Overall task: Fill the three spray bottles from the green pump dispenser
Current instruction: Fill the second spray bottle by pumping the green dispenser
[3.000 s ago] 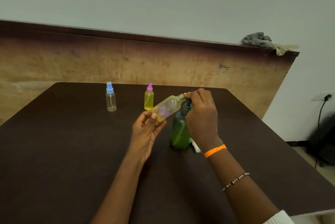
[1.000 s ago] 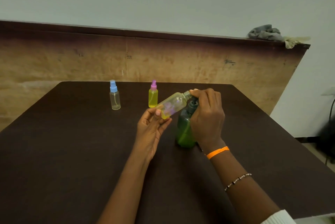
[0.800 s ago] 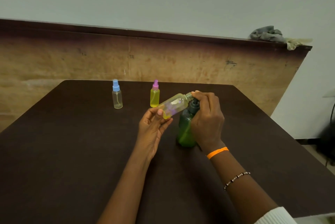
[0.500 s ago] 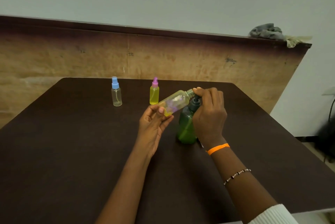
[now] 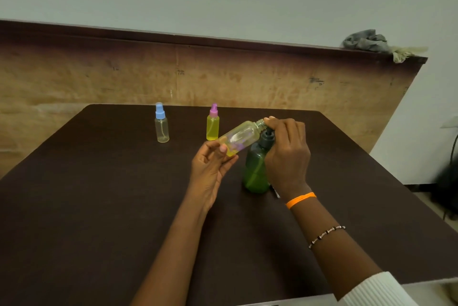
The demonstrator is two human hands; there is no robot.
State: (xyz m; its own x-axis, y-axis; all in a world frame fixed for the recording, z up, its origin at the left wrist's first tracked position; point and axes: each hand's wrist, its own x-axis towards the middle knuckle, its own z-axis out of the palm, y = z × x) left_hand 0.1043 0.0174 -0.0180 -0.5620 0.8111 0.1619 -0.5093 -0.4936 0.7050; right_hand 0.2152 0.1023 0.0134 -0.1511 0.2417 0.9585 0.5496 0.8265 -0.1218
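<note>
Head view: the green pump dispenser point(image 5: 255, 169) stands upright near the middle of the dark table point(image 5: 86, 206), translucent green with a dark pump head. An uncapped spray bottle point(image 5: 241, 137) is held tilted above it, its threaded neck up and to the right at the pump's spout, a little yellow liquid pooled at its low end. The left hand point(image 5: 210, 169) pinches that low end between thumb and fingertips, the fingers only lightly bent. The right hand point(image 5: 287, 154) is curled over the pump head, fingers close together on top. Farther back stand a blue-capped bottle point(image 5: 161, 123), nearly clear, and to its right a pink-capped bottle point(image 5: 213, 123) full of yellow liquid
</note>
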